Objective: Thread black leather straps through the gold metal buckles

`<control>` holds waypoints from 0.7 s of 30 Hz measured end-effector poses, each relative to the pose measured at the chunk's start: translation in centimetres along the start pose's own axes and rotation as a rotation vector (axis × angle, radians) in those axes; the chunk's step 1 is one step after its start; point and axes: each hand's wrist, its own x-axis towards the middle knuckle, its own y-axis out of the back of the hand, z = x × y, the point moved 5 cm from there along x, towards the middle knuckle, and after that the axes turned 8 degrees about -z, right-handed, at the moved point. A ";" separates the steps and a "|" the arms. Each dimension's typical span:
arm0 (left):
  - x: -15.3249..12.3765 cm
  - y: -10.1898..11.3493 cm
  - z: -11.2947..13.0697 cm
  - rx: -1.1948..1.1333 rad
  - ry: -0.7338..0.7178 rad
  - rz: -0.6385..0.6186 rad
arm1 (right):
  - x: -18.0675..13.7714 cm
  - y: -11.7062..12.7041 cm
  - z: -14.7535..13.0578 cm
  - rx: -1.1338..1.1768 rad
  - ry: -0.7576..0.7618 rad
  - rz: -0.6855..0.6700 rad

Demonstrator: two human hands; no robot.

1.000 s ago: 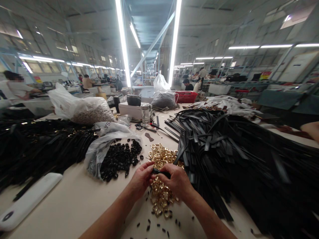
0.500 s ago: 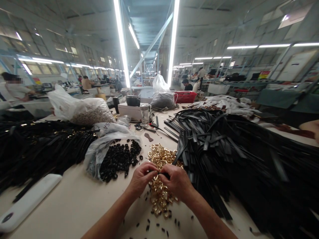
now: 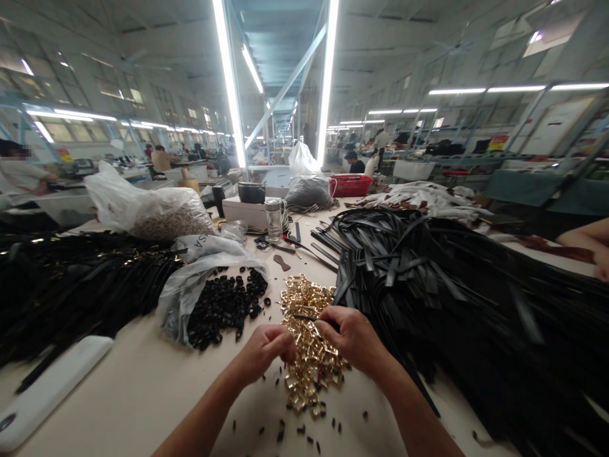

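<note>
My right hand (image 3: 349,333) pinches a black strap (image 3: 304,317), whose end sticks out to the left over a pile of gold metal buckles (image 3: 304,387). My left hand (image 3: 271,349) is at the pile's left edge, apart from the strap. Its fingers are curled in, and whatever they hold is hidden. Left of the pile, black loops (image 3: 223,304) spill from a clear plastic bag (image 3: 174,311). A large heap of black straps (image 3: 399,254) lies to the right of my right hand.
Small black bits (image 3: 280,431) are scattered near me. At left lie black strap pieces with gold fittings (image 3: 95,273) and a long white object (image 3: 57,387). Farther back stand a glass jar (image 3: 275,222) and a red basket (image 3: 352,185). Another person's arm (image 3: 590,238) reaches in at right.
My hands have parted: the left has moved down and left, away from the strap. The right still grips the strap, whose end now shows. The person's arm at right has come further into view.
</note>
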 end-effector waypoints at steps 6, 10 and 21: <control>0.7 1.3 -1.6 -0.014 0.137 0.281 | 0.1 -1.9 -0.8 -0.097 0.071 -0.179; 0.5 1.3 -2.4 -0.061 0.244 0.292 | 0.2 -2.5 -0.6 -0.097 0.052 -0.234; 0.5 2.0 -4.3 -0.322 0.346 0.378 | 0.1 -0.4 0.0 -0.012 -0.052 0.076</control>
